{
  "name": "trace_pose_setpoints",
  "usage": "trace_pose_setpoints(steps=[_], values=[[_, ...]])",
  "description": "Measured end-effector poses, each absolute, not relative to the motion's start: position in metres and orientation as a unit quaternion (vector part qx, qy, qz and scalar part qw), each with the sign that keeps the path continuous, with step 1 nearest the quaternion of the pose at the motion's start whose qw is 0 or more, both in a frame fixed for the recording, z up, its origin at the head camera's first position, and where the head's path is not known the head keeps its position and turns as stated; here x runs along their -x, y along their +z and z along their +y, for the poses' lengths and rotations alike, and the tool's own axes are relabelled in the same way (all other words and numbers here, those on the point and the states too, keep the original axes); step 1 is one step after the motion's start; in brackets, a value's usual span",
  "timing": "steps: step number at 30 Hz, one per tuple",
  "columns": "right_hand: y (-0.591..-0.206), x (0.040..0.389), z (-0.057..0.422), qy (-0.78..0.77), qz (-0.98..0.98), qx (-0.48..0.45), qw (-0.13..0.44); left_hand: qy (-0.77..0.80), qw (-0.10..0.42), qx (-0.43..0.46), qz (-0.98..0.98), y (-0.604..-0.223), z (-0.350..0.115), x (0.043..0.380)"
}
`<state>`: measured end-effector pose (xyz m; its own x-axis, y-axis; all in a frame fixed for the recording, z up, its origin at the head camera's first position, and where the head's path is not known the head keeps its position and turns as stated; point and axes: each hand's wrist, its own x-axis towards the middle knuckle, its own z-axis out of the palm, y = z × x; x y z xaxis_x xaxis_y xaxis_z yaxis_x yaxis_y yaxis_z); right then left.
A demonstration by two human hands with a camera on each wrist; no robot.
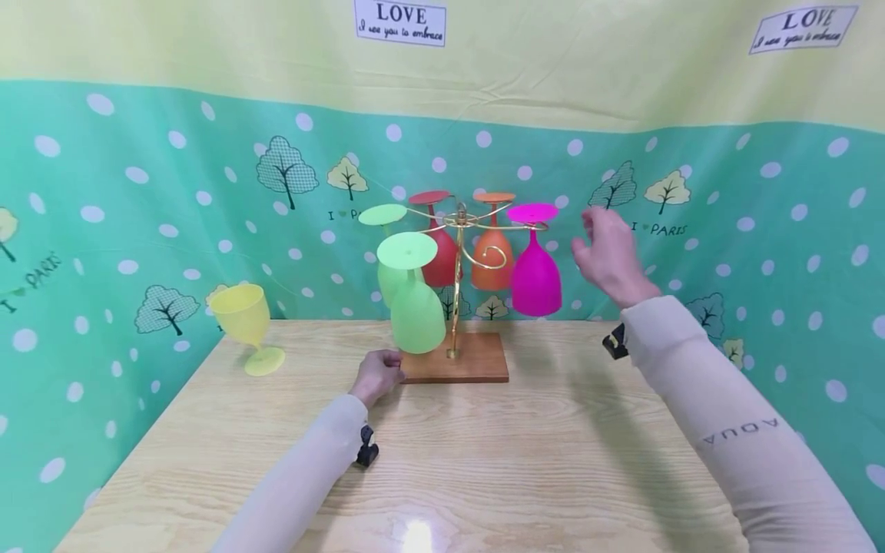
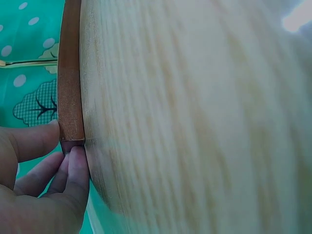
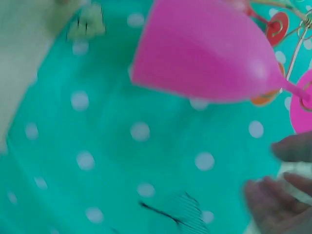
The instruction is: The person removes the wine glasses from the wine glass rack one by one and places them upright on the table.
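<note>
A gold metal wine glass rack stands on a wooden base [image 1: 484, 369], with several plastic goblets hanging upside down from its arms. My left hand [image 1: 376, 376] holds the front left corner of that base, thumb on its top edge and fingers [image 2: 76, 168] against its end. Off to the rack's right, my right hand [image 1: 611, 253] hovers in the air beside the magenta goblet [image 1: 536, 276] without touching it. Its fingers are loosely bent around nothing, as the right wrist view also shows. Two green goblets [image 1: 418, 315] hang on the left, with a red goblet [image 1: 440, 261] and an orange goblet [image 1: 492, 265] behind.
A yellow goblet [image 1: 242, 313] stands upright on the wooden table [image 1: 525, 461], left of the rack. One curled rack arm [image 1: 491, 257] at the front right carries no goblet. A green dotted curtain [image 1: 173, 184] hangs close behind the table.
</note>
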<state>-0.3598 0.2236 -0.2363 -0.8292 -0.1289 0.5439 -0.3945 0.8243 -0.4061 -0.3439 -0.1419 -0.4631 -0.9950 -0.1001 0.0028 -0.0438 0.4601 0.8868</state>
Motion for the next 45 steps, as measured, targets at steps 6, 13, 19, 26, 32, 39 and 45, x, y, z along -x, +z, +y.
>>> trace_pose_setpoints(steps=[6, 13, 19, 26, 32, 39, 45], values=[[-0.217, 0.369, 0.221, 0.11, -0.89, -0.309, 0.317, -0.519, 0.027, -0.043, -0.853, -0.464, -0.143, 0.344], [-0.218, 0.373, 0.212, 0.061, -0.885, -0.348, 0.303, -0.521, 0.023, -0.04, -0.852, -0.464, -0.143, 0.345], [-0.222, 0.369, 0.215, 0.095, -0.885, -0.328, 0.316, -0.52, 0.024, -0.041, -0.853, -0.463, -0.143, 0.344], [-0.228, 0.361, 0.218, 0.119, -0.876, -0.326, 0.336, -0.515, 0.026, -0.041, -0.856, -0.463, -0.143, 0.344], [-0.23, 0.353, 0.218, 0.131, -0.86, -0.337, 0.36, -0.514, 0.025, -0.044, -0.856, -0.463, -0.143, 0.344], [-0.234, 0.344, 0.214, 0.136, -0.827, -0.366, 0.405, -0.512, 0.025, -0.04, -0.858, -0.465, -0.143, 0.344], [-0.235, 0.337, 0.211, 0.136, -0.804, -0.391, 0.428, -0.509, 0.031, -0.033, -0.859, -0.465, -0.143, 0.344]])
